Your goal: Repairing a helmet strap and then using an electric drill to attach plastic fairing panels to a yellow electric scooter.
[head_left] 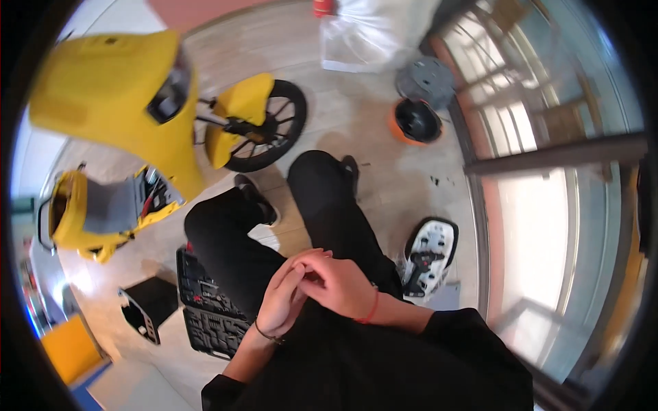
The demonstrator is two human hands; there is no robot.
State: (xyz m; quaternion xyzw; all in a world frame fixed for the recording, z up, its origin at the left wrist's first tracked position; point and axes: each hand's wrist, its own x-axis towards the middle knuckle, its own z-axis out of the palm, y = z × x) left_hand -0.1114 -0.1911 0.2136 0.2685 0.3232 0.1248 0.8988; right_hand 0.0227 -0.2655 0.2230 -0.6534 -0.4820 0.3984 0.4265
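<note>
Evidently, pale floor (391, 181) lies open at the frame's centre right, until the dark frame of the glass doors (555, 156). At lower centre, left hand (279, 301) and right hand (339, 282) are pressed together; whether something is between them, I cannot tell. The black tool case (210, 331), lower left, is partly hidden by the leg; it has moulded hollows. Upper left, the smooth yellow scooter (181, 151) shows rounded panels.

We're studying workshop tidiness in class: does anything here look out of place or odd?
Yes: a drill lies in a white, black-rimmed shell on the floor, not in the open tool case. Small dark bits also look stray on the floor beyond.
</note>
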